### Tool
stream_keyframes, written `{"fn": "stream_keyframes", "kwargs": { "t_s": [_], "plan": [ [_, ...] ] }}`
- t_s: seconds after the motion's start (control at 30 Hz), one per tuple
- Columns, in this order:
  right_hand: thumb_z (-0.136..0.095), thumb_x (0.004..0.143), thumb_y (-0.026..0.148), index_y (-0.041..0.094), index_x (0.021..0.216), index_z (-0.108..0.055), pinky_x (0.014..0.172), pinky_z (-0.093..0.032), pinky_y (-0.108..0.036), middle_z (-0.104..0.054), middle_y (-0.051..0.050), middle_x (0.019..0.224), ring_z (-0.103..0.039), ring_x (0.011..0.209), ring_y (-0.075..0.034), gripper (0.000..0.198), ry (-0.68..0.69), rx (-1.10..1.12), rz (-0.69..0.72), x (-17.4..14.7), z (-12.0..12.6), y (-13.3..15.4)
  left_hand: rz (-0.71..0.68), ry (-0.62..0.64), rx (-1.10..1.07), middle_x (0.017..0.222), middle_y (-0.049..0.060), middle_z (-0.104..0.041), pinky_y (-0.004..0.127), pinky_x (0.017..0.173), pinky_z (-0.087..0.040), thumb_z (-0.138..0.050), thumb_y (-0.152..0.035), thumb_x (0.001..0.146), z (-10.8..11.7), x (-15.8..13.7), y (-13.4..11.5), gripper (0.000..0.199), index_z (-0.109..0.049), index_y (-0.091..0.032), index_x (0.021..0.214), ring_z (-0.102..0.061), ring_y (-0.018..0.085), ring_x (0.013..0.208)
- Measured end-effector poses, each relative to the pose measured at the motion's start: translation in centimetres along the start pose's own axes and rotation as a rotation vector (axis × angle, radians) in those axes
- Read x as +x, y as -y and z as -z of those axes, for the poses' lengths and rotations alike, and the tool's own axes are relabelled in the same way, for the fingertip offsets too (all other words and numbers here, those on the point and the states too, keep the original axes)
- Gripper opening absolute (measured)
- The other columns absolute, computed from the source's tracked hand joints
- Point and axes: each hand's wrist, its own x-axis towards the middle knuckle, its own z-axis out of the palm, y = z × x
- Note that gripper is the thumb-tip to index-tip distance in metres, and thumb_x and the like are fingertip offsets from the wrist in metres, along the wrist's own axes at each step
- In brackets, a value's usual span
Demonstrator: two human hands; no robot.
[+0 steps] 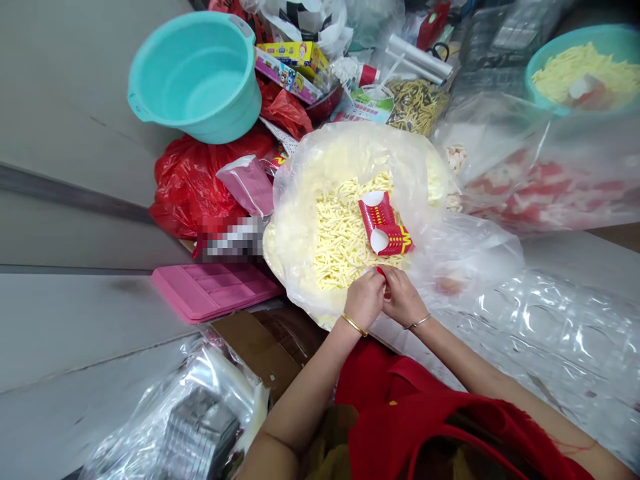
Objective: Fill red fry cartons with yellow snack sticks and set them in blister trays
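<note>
While the fingers of the left hand (365, 300) and right hand (404, 298) pinch a small, mostly hidden red piece (381, 272) between them, probably to steady it from both sides, two red-and-yellow paper cartons (382, 218) lie just beyond on pale-yellow sticks (336, 233), which a translucent plastic bag (299, 207) seems to keep gathered.

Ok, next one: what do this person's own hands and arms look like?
The left hand is ungloved, with a thin gold-coloured bangle at the wrist; the right hand, also ungloved, has a thin silver-coloured bracelet. No sleeves cover either forearm.
</note>
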Motion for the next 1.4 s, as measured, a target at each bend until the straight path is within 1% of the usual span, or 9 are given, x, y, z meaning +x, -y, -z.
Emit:
{"fn": "stream_keyframes", "kwargs": {
  "t_s": [0.13, 0.23, 0.33, 0.47, 0.63, 0.77, 0.87, 1.13, 1.4],
  "plan": [
    [-0.06, 0.078, 0.033, 0.016, 0.135, -0.027, 0.092, -0.044, -0.052, -0.048, -0.017, 0.124, -0.048, 0.113, -0.031, 0.068, -0.083, 0.044, -0.075, -0.2, 0.2, -0.5, -0.07, -0.048, -0.07, 0.09, 0.006, -0.062, 0.029, 0.079, -0.043, -0.042, -0.019, 0.088, 1.7, 0.9, 0.7, 0.02, -0.061, -0.02, 0.092, -0.058, 0.017, 0.086],
    [-0.062, 0.078, 0.039, 0.015, 0.134, -0.029, 0.095, -0.043, -0.051, -0.048, -0.018, 0.125, -0.047, 0.115, -0.031, 0.069, -0.119, 0.064, -0.126, 0.2, 0.6, -0.4, 0.118, -0.193, 0.093, 0.092, 0.008, -0.061, 0.03, 0.079, -0.042, -0.048, -0.022, 0.085, 3.1, 3.4, 3.3, 0.017, -0.06, -0.018, 0.097, -0.057, 0.019, 0.088],
    [-0.063, 0.078, 0.039, 0.015, 0.134, -0.03, 0.098, -0.042, -0.049, -0.047, -0.017, 0.126, -0.046, 0.117, -0.03, 0.07, -0.119, 0.07, -0.145, 0.3, 0.9, -0.2, 0.376, -0.164, 0.309, 0.084, 0.009, -0.061, 0.032, 0.072, -0.041, -0.058, -0.029, 0.077, 2.9, 6.5, 6.3, 0.015, -0.06, -0.017, 0.087, -0.057, 0.023, 0.083],
    [-0.064, 0.077, 0.039, 0.015, 0.134, -0.03, 0.099, -0.041, -0.047, -0.047, -0.017, 0.127, -0.045, 0.118, -0.029, 0.071, -0.117, 0.066, -0.147, 0.1, 1.1, -0.2, 0.416, -0.148, 0.306, 0.074, 0.006, -0.058, 0.03, 0.064, -0.037, -0.058, -0.024, 0.071, 1.7, 8.7, 8.5, 0.007, -0.055, -0.018, 0.07, -0.055, 0.021, 0.074],
    [-0.065, 0.076, 0.04, 0.014, 0.133, -0.031, 0.097, -0.043, -0.048, -0.049, -0.017, 0.123, -0.048, 0.115, -0.03, 0.071, -0.121, 0.048, -0.167, 0.5, 1.2, -0.4, 0.406, -0.24, -0.29, 0.053, -0.004, -0.041, 0.023, 0.053, -0.03, -0.06, -0.027, 0.069, 3.4, 7.5, 8.6, 0.02, -0.045, -0.018, 0.059, -0.041, 0.01, 0.052],
    [-0.065, 0.076, 0.041, 0.015, 0.132, -0.033, 0.094, -0.044, -0.05, -0.05, -0.017, 0.122, -0.049, 0.112, -0.031, 0.069, -0.13, 0.052, -0.148, 1.8, 0.6, 0.1, 0.412, -0.126, -0.857, 0.055, -0.006, -0.04, 0.019, 0.046, -0.023, -0.066, -0.035, 0.068, 5.7, 5.3, 6.2, 0.031, -0.041, -0.017, 0.062, -0.035, 0.005, 0.047],
    [-0.065, 0.075, 0.041, 0.015, 0.132, -0.033, 0.094, -0.044, -0.05, -0.051, -0.017, 0.121, -0.049, 0.111, -0.031, 0.069, -0.134, 0.06, -0.139, 2.8, 0.0, 0.9, 0.396, -0.033, -1.001, 0.059, -0.005, -0.042, 0.019, 0.047, -0.025, -0.067, -0.036, 0.069, 6.0, 4.1, 4.3, 0.032, -0.042, -0.017, 0.064, -0.036, 0.004, 0.049],
    [-0.062, 0.076, 0.032, 0.017, 0.131, -0.033, 0.095, -0.043, -0.05, -0.05, -0.016, 0.122, -0.047, 0.114, -0.031, 0.064, -0.105, 0.038, -0.104, 2.1, -0.1, 1.2, 0.206, -0.024, -0.141, 0.053, -0.004, -0.043, 0.023, 0.052, -0.028, -0.06, -0.022, 0.07, 3.2, 2.8, 2.9, 0.015, -0.051, -0.017, 0.059, -0.04, 0.009, 0.052],
    [-0.057, 0.076, 0.023, 0.018, 0.134, -0.032, 0.092, -0.045, -0.051, -0.051, -0.015, 0.121, -0.048, 0.112, -0.03, 0.063, -0.092, 0.02, -0.027, 0.6, 0.5, 0.0, 0.032, 0.012, 0.095, 0.073, 0.006, -0.06, 0.029, 0.066, -0.039, -0.048, -0.016, 0.08, 0.5, 1.8, 0.0, 0.017, -0.06, -0.018, 0.067, -0.055, 0.018, 0.07]
  ]
}}
